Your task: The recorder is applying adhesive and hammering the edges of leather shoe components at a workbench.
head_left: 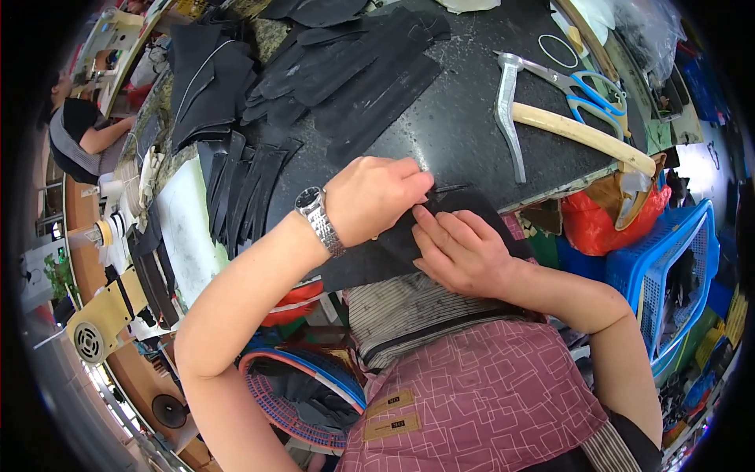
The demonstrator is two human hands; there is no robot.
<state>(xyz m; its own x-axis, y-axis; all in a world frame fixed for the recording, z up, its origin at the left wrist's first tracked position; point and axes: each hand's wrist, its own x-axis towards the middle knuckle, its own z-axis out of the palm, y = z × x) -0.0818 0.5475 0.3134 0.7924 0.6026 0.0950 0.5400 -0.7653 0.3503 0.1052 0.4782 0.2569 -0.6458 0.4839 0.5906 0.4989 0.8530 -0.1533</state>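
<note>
At the table's near edge, both my hands work on a black, flat leather-like piece [366, 263]. My left hand [371, 197], with a metal watch on its wrist, is closed, its fingertips pinched at the piece's upper part. Beside it, my right hand [462, 253] has its fingers bent and together, pressing the piece close to the left fingertips. Part of the piece is hidden beneath both hands. A small dark strip or fold [451, 188] shows just beyond the fingertips.
Black cut pieces [338, 71] lie in piles farther back, with narrow strips [245, 189] at left. A hammer [582, 135] and blue-handled scissors [586, 93] lie at right. Baskets stand below, a blue one [649, 271] right and a round one [255, 409] left. A person [86, 141] sits far left.
</note>
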